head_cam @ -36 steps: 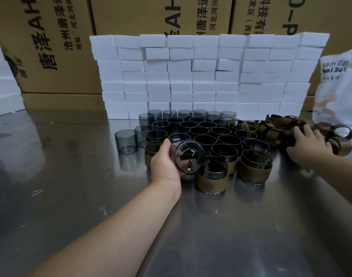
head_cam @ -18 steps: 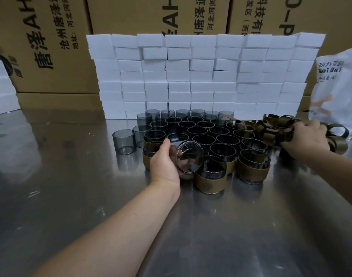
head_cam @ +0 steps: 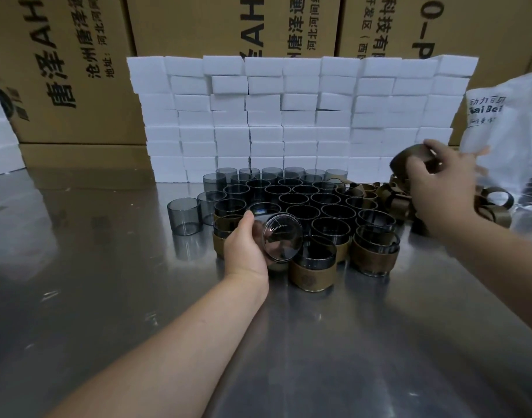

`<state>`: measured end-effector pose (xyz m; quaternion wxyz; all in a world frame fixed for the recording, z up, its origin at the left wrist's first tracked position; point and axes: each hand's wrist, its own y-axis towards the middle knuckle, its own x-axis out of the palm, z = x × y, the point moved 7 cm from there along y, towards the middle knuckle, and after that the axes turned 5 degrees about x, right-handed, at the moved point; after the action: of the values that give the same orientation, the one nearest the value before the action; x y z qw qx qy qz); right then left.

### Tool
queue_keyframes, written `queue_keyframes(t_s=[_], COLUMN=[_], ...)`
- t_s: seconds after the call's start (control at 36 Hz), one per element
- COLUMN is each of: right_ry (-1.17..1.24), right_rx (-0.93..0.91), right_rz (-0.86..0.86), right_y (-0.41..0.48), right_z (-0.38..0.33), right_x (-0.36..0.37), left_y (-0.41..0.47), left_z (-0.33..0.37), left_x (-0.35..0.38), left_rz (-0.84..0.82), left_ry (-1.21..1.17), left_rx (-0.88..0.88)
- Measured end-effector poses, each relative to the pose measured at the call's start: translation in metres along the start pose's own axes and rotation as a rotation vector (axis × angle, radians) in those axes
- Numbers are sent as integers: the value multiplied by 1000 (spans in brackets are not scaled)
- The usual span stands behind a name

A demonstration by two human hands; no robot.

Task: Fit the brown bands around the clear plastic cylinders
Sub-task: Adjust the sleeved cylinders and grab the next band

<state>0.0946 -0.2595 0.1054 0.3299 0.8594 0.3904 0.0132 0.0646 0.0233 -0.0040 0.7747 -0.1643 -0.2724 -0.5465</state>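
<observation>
Head view: the left hand (head_cam: 243,251) grips a bare clear cylinder (head_cam: 281,238). The cylinder is tipped on its side with its closed end toward the camera, thumb over the top and fingers curled under. The right hand (head_cam: 439,182) is raised well to the right of the left hand and farther back. It pinches one brown band (head_cam: 409,158), though its fingertips are blurred. Directly below the right hand lies a heap of loose bands (head_cam: 385,197). Between the two hands a block of bare cylinders (head_cam: 292,197) stands on the table (head_cam: 108,297). Just right of the left hand are the banded cylinders (head_cam: 314,273), and one lone cylinder (head_cam: 184,215) stands to its left.

The band probably has to cross over the standing block to reach the left hand, and a low sweep could topple several cylinders. The plastic looks slick, so pushing a snug band on could squeeze the cylinder out of the grip and onto the banded ones beneath. A limp band may also fold or seat crooked.

Beyond both hands, behind the white foam blocks (head_cam: 258,116), the cardboard cartons (head_cam: 198,25) carry sideways print: "AH", "唐泽", "沧州", "地址" and "河北", with "科技有" on the right one. The plastic bag (head_cam: 506,116) past the right hand shows "aiBe", cut off. A round stamp on the nearest fitted band is too small to read.
</observation>
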Motion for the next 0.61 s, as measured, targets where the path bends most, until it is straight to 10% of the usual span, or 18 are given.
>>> queue_keyframes(t_s=[0.22, 0.61], right_ry=[654, 461], right_rx=[32, -160], right_rz=[-376, -641], right_y=[-113, -160], right_z=[-65, -55], right_x=[24, 41], left_y=[-3, -5], left_z=[5, 16], left_x=[0, 11], left_rz=[6, -79], left_ry=[-70, -138], left_rx=[26, 180])
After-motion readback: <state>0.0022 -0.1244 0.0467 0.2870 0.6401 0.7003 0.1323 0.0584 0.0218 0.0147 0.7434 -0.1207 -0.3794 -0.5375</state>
